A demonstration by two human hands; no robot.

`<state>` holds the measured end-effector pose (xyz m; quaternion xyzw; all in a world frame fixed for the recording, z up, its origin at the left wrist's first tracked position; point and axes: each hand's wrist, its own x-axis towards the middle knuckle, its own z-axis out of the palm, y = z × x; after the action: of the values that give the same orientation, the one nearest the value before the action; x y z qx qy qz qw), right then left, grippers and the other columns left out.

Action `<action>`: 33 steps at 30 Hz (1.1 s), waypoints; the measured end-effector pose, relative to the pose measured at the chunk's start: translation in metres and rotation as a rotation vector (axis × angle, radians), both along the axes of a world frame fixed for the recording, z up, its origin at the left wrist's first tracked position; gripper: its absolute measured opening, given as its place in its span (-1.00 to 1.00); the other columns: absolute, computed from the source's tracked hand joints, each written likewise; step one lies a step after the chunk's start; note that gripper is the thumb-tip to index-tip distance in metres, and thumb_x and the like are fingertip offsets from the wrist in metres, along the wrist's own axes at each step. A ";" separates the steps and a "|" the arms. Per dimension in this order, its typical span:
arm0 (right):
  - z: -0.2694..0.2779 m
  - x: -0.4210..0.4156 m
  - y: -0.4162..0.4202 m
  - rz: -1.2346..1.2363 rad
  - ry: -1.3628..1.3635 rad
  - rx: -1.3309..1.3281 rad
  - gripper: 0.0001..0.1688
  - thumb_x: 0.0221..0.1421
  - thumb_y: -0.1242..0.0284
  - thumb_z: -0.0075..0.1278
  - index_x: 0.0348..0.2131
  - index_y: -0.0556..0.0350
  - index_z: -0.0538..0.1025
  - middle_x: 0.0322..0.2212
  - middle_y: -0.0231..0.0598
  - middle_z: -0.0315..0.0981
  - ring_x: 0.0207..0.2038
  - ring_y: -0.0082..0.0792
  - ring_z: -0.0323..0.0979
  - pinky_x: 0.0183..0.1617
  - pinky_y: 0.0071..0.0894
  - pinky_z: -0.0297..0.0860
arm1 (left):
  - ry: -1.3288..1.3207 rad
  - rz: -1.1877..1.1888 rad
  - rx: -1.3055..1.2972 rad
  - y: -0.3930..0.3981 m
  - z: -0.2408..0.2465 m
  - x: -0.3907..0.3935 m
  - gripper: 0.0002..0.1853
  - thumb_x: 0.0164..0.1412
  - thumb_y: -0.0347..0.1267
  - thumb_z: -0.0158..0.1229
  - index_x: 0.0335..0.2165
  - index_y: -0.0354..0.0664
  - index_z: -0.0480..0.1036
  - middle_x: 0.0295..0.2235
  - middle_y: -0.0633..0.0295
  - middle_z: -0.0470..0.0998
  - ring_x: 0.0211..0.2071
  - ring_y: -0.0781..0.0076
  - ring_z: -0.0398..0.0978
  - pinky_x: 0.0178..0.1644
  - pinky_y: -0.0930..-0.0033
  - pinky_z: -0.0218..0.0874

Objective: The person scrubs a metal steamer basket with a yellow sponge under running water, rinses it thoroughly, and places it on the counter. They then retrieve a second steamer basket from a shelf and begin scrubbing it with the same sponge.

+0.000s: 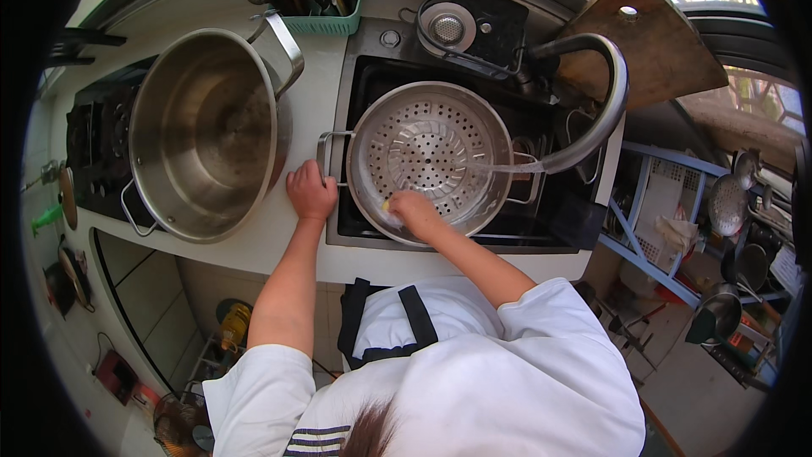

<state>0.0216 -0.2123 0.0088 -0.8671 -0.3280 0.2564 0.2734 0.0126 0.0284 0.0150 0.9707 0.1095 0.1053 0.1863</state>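
Observation:
A round stainless-steel steamer pot with a perforated bottom (428,139) rests over the dark sink basin (552,209). My left hand (311,190) is closed at its left wire handle (323,152). Inside the pot, at the near-left wall, my right hand (415,212) presses something small and yellow (386,205), perhaps a sponge, mostly hidden by my fingers. Whitish suds or water cling to the wall around it. From the curved metal faucet (618,101), a stream of water (501,167) runs into the pot from the right.
A large deep steel pot (203,139) stands tilted in view at the left, near the black gas stove (95,133). Behind are a green utensil basket (323,24), a sink strainer (447,28) and a wooden cutting board (641,44). A blue rack (660,273) with ladles stands right.

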 end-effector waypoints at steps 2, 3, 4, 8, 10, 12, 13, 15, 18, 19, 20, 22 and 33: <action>0.004 -0.005 -0.037 0.050 0.102 -0.111 -0.92 -0.18 0.50 -0.01 -0.54 0.07 0.50 -0.45 -0.23 0.42 -0.30 -0.14 0.43 -0.25 -0.23 0.37 | -0.013 -0.012 0.002 0.000 -0.001 0.002 -0.83 -0.21 -0.37 -0.02 -0.57 -0.17 0.19 -0.60 0.11 0.32 -0.49 0.07 0.33 -0.33 0.13 0.09; 0.005 -0.003 -0.039 0.101 0.104 -0.095 -0.92 -0.18 0.49 -0.02 -0.55 0.07 0.50 -0.45 -0.24 0.42 -0.30 -0.15 0.43 -0.25 -0.23 0.37 | -0.020 -0.019 0.005 -0.001 -0.001 0.003 -0.83 -0.21 -0.37 -0.02 -0.57 -0.17 0.19 -0.60 0.11 0.32 -0.49 0.07 0.33 -0.33 0.13 0.09; 0.005 0.001 -0.040 0.154 0.106 -0.078 -0.92 -0.18 0.49 -0.02 -0.55 0.06 0.50 -0.46 -0.25 0.41 -0.29 -0.16 0.42 -0.25 -0.24 0.37 | -0.015 -0.018 0.003 -0.001 0.000 0.003 -0.83 -0.21 -0.37 -0.02 -0.57 -0.17 0.19 -0.60 0.11 0.32 -0.49 0.07 0.33 -0.33 0.13 0.09; -0.002 0.024 0.004 0.259 -0.085 0.127 -0.92 -0.17 0.48 -0.04 -0.54 0.01 0.49 -0.44 -0.36 0.41 -0.26 -0.28 0.39 -0.22 -0.32 0.35 | -0.016 -0.016 0.004 -0.002 0.001 0.004 -0.84 -0.21 -0.37 -0.02 -0.57 -0.16 0.19 -0.60 0.12 0.32 -0.49 0.08 0.33 -0.33 0.14 0.09; -0.007 0.048 0.036 0.187 -0.215 0.214 -0.91 -0.17 0.49 -0.05 -0.53 0.00 0.49 -0.44 -0.38 0.40 -0.27 -0.30 0.38 -0.22 -0.32 0.34 | -0.015 -0.022 0.007 -0.001 0.002 0.005 -0.84 -0.21 -0.37 -0.02 -0.57 -0.16 0.18 -0.60 0.12 0.32 -0.49 0.08 0.33 -0.33 0.14 0.08; -0.010 0.082 0.054 0.039 -0.361 0.267 -0.88 -0.18 0.50 -0.05 -0.51 0.01 0.50 -0.44 -0.37 0.40 -0.29 -0.30 0.38 -0.23 -0.31 0.34 | -0.006 -0.020 0.005 -0.001 0.005 0.005 -0.84 -0.21 -0.37 -0.02 -0.57 -0.16 0.19 -0.60 0.12 0.32 -0.49 0.08 0.33 -0.34 0.14 0.08; -0.013 0.098 0.058 -0.045 -0.444 0.285 -0.87 -0.18 0.51 -0.05 -0.50 0.01 0.50 -0.44 -0.36 0.40 -0.29 -0.30 0.38 -0.23 -0.31 0.34 | -0.002 -0.021 0.003 -0.001 0.005 0.006 -0.84 -0.21 -0.37 -0.02 -0.57 -0.16 0.19 -0.60 0.12 0.32 -0.48 0.07 0.33 -0.34 0.14 0.08; -0.015 0.126 0.050 -0.146 -0.521 0.174 -0.85 -0.19 0.52 -0.06 -0.48 0.01 0.50 -0.45 -0.34 0.40 -0.29 -0.29 0.40 -0.23 -0.30 0.34 | 0.008 -0.014 -0.002 -0.001 0.004 0.004 -0.84 -0.21 -0.37 -0.02 -0.57 -0.16 0.19 -0.60 0.11 0.32 -0.48 0.07 0.33 -0.34 0.13 0.08; -0.013 0.147 0.013 -0.353 -0.681 0.039 -0.82 -0.16 0.54 -0.07 -0.42 0.04 0.47 -0.44 -0.30 0.38 -0.31 -0.27 0.40 -0.26 -0.30 0.37 | -0.009 -0.019 0.013 -0.001 0.001 0.005 -0.84 -0.22 -0.37 -0.02 -0.57 -0.17 0.19 -0.60 0.11 0.32 -0.48 0.06 0.33 -0.34 0.13 0.08; -0.011 0.151 -0.004 -0.385 -0.714 -0.066 -0.83 -0.14 0.54 -0.08 -0.41 0.06 0.46 -0.44 -0.29 0.37 -0.32 -0.27 0.40 -0.29 -0.31 0.38 | -0.010 -0.019 0.011 -0.001 0.001 0.005 -0.84 -0.22 -0.37 -0.02 -0.57 -0.17 0.19 -0.60 0.10 0.32 -0.48 0.06 0.33 -0.34 0.13 0.08; -0.007 0.148 -0.021 -0.408 -0.704 -0.239 -0.83 -0.14 0.54 -0.07 -0.41 0.07 0.45 -0.44 -0.29 0.35 -0.33 -0.29 0.41 -0.34 -0.34 0.39 | -0.011 -0.020 0.009 -0.001 0.001 0.006 -0.84 -0.22 -0.37 -0.03 -0.57 -0.17 0.19 -0.60 0.10 0.32 -0.48 0.06 0.33 -0.34 0.13 0.08; 0.004 0.128 -0.056 -0.435 -0.683 -0.547 -0.86 -0.13 0.52 -0.05 -0.43 0.07 0.43 -0.44 -0.28 0.33 -0.33 -0.31 0.41 -0.43 -0.41 0.41 | -0.019 -0.022 0.005 -0.001 0.002 0.006 -0.84 -0.22 -0.38 -0.03 -0.57 -0.17 0.19 -0.60 0.10 0.32 -0.49 0.06 0.33 -0.35 0.13 0.09; 0.000 -0.001 0.028 0.082 -0.431 -0.017 -0.87 -0.19 0.51 -0.03 -0.49 0.13 0.47 -0.41 -0.23 0.38 -0.28 -0.27 0.38 -0.24 -0.37 0.38 | -0.019 -0.023 0.003 -0.002 0.001 0.006 -0.84 -0.21 -0.38 -0.04 -0.58 -0.17 0.17 -0.61 0.11 0.31 -0.50 0.06 0.32 -0.34 0.13 0.09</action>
<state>0.0210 -0.1840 0.0088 -0.8901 -0.4116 0.0788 0.1790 0.0185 0.0263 0.0162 0.9711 0.0962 0.1125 0.1870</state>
